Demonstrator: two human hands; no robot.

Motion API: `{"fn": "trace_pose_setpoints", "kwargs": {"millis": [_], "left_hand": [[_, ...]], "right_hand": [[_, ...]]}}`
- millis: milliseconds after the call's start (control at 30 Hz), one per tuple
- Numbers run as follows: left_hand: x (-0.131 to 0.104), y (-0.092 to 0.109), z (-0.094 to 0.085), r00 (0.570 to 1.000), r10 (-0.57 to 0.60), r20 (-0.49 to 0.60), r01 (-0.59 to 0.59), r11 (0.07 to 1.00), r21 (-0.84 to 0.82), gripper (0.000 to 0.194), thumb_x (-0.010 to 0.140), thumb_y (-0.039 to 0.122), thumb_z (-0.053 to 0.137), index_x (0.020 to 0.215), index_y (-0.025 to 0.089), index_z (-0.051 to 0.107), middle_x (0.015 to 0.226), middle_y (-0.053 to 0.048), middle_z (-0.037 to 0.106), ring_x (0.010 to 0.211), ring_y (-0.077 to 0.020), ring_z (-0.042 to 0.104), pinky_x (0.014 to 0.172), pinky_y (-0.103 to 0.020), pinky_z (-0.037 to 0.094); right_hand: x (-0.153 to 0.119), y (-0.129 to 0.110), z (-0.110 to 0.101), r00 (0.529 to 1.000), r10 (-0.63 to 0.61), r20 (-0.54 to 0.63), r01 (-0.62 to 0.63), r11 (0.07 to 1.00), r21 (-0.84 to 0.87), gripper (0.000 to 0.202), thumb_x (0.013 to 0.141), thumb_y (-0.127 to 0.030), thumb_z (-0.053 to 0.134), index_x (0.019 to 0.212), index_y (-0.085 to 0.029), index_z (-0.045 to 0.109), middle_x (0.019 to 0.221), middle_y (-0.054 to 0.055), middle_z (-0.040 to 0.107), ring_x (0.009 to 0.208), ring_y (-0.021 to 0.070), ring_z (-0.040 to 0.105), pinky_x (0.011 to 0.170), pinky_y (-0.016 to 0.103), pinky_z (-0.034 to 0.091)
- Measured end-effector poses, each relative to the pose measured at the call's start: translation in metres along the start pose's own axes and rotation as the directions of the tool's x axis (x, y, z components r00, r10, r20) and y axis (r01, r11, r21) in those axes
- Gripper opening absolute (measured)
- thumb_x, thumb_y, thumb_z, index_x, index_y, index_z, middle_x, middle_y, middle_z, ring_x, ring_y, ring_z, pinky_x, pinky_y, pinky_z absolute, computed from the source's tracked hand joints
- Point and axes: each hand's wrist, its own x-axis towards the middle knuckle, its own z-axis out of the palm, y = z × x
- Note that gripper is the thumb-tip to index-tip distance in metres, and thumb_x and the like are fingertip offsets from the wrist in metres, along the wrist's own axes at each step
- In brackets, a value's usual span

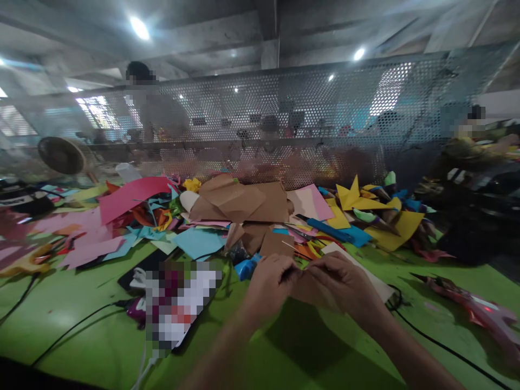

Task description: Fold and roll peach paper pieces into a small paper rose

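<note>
Both hands meet over the green table (227, 357), fingertips close together. Between them they pinch a brown paper piece (314, 290), which hangs below the fingers. My left hand (270, 281) grips its left part, fingers curled. On the other side my right hand (345, 279) holds the paper with thumb and fingertips. A thin pale stick (289, 245) shows just above the fingers; whether a hand holds it I cannot tell. Brown paper sheets (247, 200) lie piled beyond the hands, with a blue-handled tool (329, 228) to their right.
Coloured paper scraps (89, 233) spread across the table's back. A pink glue gun (475, 311) lies right with its black cable; an orange one (32, 260) lies left. A phone (190, 303) is left of the hands. Behind stands a perforated metal screen (252, 108), with people beyond.
</note>
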Motion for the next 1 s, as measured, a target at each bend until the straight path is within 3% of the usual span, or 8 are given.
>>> {"fn": "trace_pose_setpoints", "kwargs": {"millis": [167, 333, 467, 567, 633, 733, 867, 1000], "left_hand": [[0.004, -0.011, 0.002, 0.973, -0.223, -0.054, 0.192, 0.922, -0.337, 0.023, 0.092, 0.032, 0.052, 0.074, 0.018, 0.053, 0.071, 0.002, 0.052, 0.07, -0.0141, 0.047, 0.064, -0.025, 0.033], [0.006, -0.013, 0.002, 0.927, -0.366, -0.085, 0.268, 0.803, -0.533, 0.027, 0.087, 0.038, 0.054, 0.069, 0.019, 0.047, 0.068, 0.004, 0.042, 0.068, -0.0131, 0.04, 0.063, -0.025, 0.032], [0.005, -0.012, 0.005, 0.93, -0.359, -0.073, 0.275, 0.815, -0.51, 0.03, 0.088, 0.041, 0.053, 0.069, 0.019, 0.045, 0.068, 0.004, 0.04, 0.068, -0.0126, 0.038, 0.062, -0.024, 0.031], [0.005, -0.011, 0.005, 0.94, -0.338, -0.047, 0.275, 0.833, -0.481, 0.027, 0.09, 0.04, 0.052, 0.073, 0.019, 0.048, 0.07, 0.004, 0.042, 0.068, -0.0124, 0.039, 0.062, -0.024, 0.031], [0.005, -0.011, 0.004, 0.942, -0.332, -0.059, 0.269, 0.846, -0.46, 0.026, 0.09, 0.039, 0.051, 0.073, 0.019, 0.048, 0.071, 0.004, 0.044, 0.068, -0.0125, 0.04, 0.062, -0.024, 0.031], [0.005, -0.012, 0.003, 0.939, -0.32, -0.123, 0.243, 0.875, -0.418, 0.027, 0.09, 0.039, 0.051, 0.072, 0.019, 0.047, 0.069, 0.004, 0.044, 0.069, -0.0129, 0.041, 0.062, -0.024, 0.031], [0.004, -0.014, 0.006, 0.932, -0.299, -0.204, 0.214, 0.91, -0.356, 0.026, 0.092, 0.037, 0.049, 0.073, 0.02, 0.047, 0.068, 0.004, 0.045, 0.068, -0.0128, 0.042, 0.062, -0.024, 0.031], [0.002, -0.015, 0.011, 0.944, -0.268, -0.194, 0.201, 0.93, -0.307, 0.026, 0.094, 0.036, 0.046, 0.074, 0.02, 0.046, 0.069, 0.004, 0.045, 0.066, -0.0124, 0.042, 0.061, -0.025, 0.031]], "right_hand": [[-0.001, -0.007, -0.013, 0.966, 0.256, -0.042, -0.225, 0.909, 0.35, 0.038, 0.083, -0.056, 0.061, 0.099, -0.024, 0.075, 0.103, 0.007, 0.073, 0.097, 0.027, 0.064, 0.075, 0.033, 0.049], [-0.001, -0.012, -0.014, 0.966, 0.256, 0.038, -0.228, 0.773, 0.592, 0.036, 0.077, -0.038, 0.063, 0.11, -0.026, 0.072, 0.119, 0.004, 0.07, 0.114, 0.0284, 0.061, 0.089, 0.035, 0.048], [0.0, -0.01, -0.004, 0.953, 0.275, 0.13, -0.296, 0.736, 0.608, 0.044, 0.062, -0.027, 0.074, 0.106, -0.024, 0.073, 0.105, 0.006, 0.075, 0.101, 0.0295, 0.067, 0.081, 0.037, 0.052], [0.002, -0.007, -0.002, 0.924, 0.33, 0.195, -0.38, 0.716, 0.585, 0.041, 0.055, -0.027, 0.082, 0.096, -0.022, 0.075, 0.091, 0.006, 0.077, 0.091, 0.0304, 0.07, 0.075, 0.038, 0.055], [0.003, -0.004, -0.003, 0.924, 0.342, 0.169, -0.373, 0.716, 0.59, 0.037, 0.054, -0.031, 0.085, 0.089, -0.021, 0.076, 0.085, 0.006, 0.077, 0.085, 0.03, 0.07, 0.072, 0.039, 0.055], [0.003, 0.0, -0.007, 0.939, 0.335, 0.076, -0.316, 0.756, 0.573, 0.034, 0.06, -0.04, 0.084, 0.086, -0.021, 0.076, 0.082, 0.006, 0.076, 0.079, 0.0278, 0.07, 0.07, 0.037, 0.054], [0.001, -0.001, -0.009, 0.963, 0.27, 0.023, -0.234, 0.783, 0.577, 0.043, 0.081, -0.059, 0.064, 0.097, -0.021, 0.074, 0.098, 0.01, 0.075, 0.09, 0.028, 0.069, 0.074, 0.037, 0.054], [0.001, -0.002, -0.004, 0.964, 0.244, 0.107, -0.261, 0.789, 0.557, 0.043, 0.073, -0.051, 0.077, 0.103, -0.022, 0.067, 0.101, 0.008, 0.073, 0.091, 0.0267, 0.068, 0.075, 0.035, 0.055]]}}
